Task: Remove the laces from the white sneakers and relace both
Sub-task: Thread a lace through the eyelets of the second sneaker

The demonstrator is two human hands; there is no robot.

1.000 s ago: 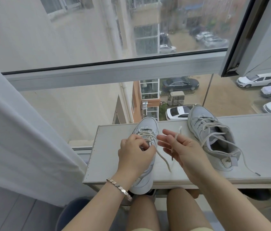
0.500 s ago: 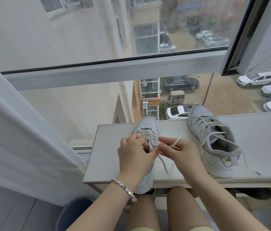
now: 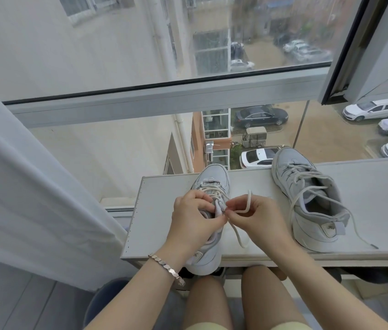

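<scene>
Both hands are at the near sneaker, which sits toward the left end of the ledge with its toe at the far edge by the window and its heel hanging off the near edge. The left hand, a bracelet on its wrist, curls over the shoe's upper, fingertips pinching at the tongue. The right hand is right up against it, thumb and fingers pinching the lace – one bend of it stands up above the knuckles, and the free end drops onto the ledge between the two wrists. The second sneaker stands farther right on the ledge, untouched, toe to the far edge, its laces slack – one end trails toward the near edge.
</scene>
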